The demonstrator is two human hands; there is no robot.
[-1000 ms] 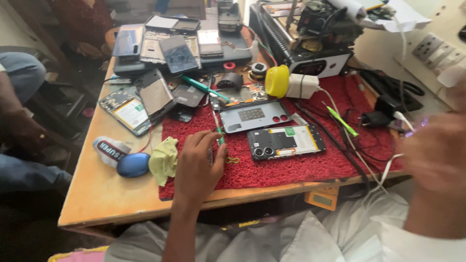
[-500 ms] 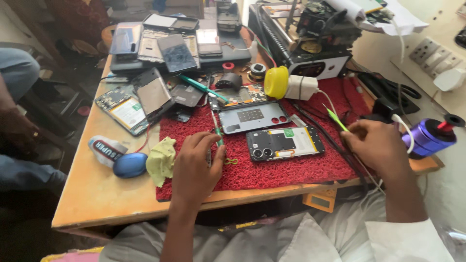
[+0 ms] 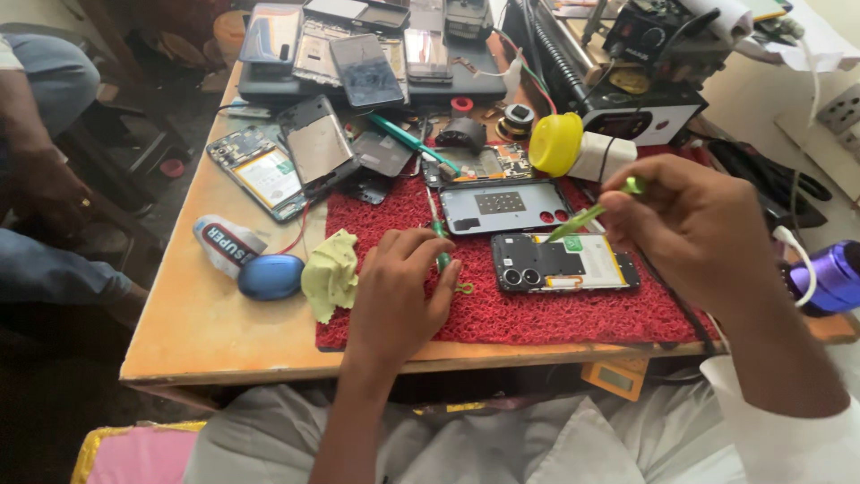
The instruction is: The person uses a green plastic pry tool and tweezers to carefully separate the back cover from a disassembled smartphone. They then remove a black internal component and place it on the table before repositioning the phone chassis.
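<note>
While my left hand rests on the red mat at lower centre of the frame, its fingers are pinched narrow around the green-handled screwdriver, which lies tip-up just left of the opened phone. My right hand, right of centre, has its fingers closed on thin green tweezers whose tip points down-left onto the top edge of that phone, near its pale battery.

That phone lies face down in the middle of the mat, back removed, with camera rings at its left end. Just above it sits the grey back cover, apart from it.

I judge this phone light and stiff but fragile: the bare board and battery will not take prying or pressure. It is best held by its long outer edges, never by the exposed middle. The tweezers are springy and slim, easy to let slip, so I grip them mid-shaft.

A yellow-green cloth lies on the desk left of my left hand.
</note>
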